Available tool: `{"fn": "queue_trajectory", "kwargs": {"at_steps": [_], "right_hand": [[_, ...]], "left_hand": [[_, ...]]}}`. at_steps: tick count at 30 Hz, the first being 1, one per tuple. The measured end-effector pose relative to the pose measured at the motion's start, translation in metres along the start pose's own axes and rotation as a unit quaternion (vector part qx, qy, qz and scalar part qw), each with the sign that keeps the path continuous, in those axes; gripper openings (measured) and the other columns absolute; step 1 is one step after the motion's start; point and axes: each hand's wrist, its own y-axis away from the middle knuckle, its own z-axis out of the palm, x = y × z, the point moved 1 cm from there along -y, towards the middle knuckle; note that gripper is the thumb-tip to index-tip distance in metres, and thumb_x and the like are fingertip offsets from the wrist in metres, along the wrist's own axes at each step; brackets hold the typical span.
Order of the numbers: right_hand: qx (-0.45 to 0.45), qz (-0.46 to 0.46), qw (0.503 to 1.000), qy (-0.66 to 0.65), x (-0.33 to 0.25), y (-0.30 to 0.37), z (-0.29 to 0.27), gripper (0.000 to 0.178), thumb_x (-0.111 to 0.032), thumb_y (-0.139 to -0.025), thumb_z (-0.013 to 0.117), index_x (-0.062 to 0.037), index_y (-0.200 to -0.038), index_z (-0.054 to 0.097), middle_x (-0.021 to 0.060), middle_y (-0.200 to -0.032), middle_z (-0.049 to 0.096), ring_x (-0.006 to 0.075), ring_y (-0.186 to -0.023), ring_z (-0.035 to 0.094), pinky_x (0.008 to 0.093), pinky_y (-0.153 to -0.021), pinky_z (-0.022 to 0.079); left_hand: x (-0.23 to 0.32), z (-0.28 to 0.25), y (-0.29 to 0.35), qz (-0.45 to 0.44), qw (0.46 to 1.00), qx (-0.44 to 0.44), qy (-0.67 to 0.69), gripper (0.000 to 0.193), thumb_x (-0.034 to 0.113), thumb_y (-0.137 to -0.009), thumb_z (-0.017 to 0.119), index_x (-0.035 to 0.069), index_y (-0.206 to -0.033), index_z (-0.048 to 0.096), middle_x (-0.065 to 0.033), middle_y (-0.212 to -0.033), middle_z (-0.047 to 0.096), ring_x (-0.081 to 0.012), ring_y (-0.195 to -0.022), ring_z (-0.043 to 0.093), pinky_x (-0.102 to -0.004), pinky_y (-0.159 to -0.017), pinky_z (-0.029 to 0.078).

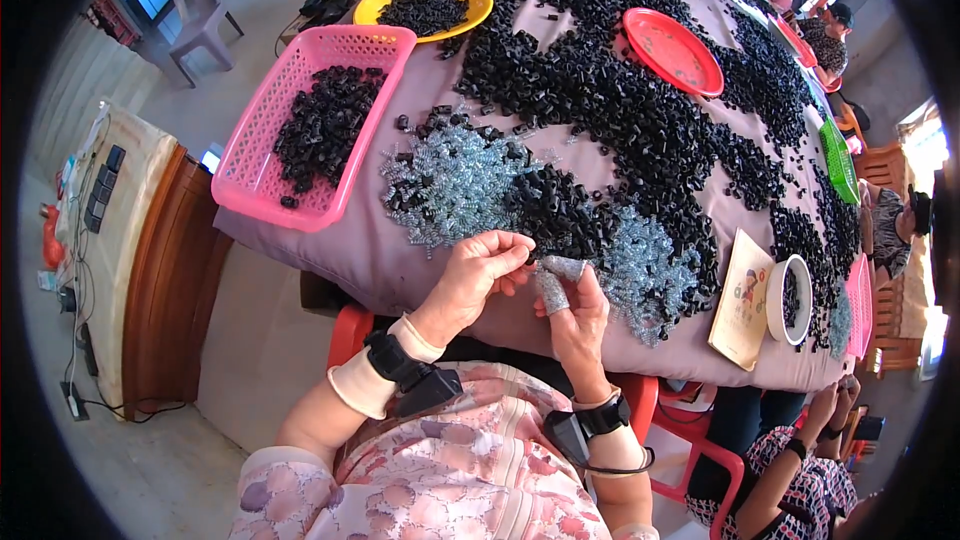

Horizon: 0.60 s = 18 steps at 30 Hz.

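My left hand [480,278] is closed in a pinch, thumb against forefinger, with a small black plastic piece [531,251] at the fingertips. Close beside it, my right hand [578,312] is also closed, its thumb and forefinger wrapped in grey tape; what they pinch is too small to make out. Both hands meet over the table's near edge. Just beyond them lie a heap of small black parts [560,215], a heap of clear bluish spring-like pieces [455,180] to the left and another such clear heap [650,270] to the right.
A pink basket [228,180] of black parts stands at left, near a yellow plate [483,2]. Further off are a red tray [685,55] and a green basket [840,165]. A booklet [738,305] and a white bowl [778,300] lie right. Other people sit along the right.
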Motion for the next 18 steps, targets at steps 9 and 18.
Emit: {"fn": "queue_trajectory", "kwargs": {"at_steps": [9, 18], "right_hand": [[0.011, -0.122, 0.975, 0.186, 0.005, -0.008, 0.002, 0.017, 0.002, -0.077, 0.061, -0.0011, -0.094, 0.058, 0.0066, -0.075, 0.057, 0.0138, -0.063, 0.057, 0.0256, -0.054, 0.045], [0.008, -0.024, 0.995, 0.092, 0.001, -0.006, 0.003, 0.023, 0.007, -0.075, 0.061, -0.0025, -0.096, 0.06, 0.0045, -0.084, 0.06, 0.0116, -0.079, 0.06, 0.0242, -0.066, 0.048]], "left_hand": [[-0.006, -0.004, -0.002, -0.01, 0.999, -0.016, 0.033, 0.015, 0.014, -0.088, 0.058, 0.004, -0.097, 0.064, -0.0018, -0.078, 0.062, -0.0085, -0.065, 0.057, -0.021, -0.06, 0.046], [-0.006, -0.013, -0.006, -0.031, 0.993, -0.046, 0.109, 0.019, 0.016, -0.088, 0.057, 0.003, -0.101, 0.062, -0.0049, -0.08, 0.063, -0.0106, -0.065, 0.057, -0.0229, -0.061, 0.046]]}}
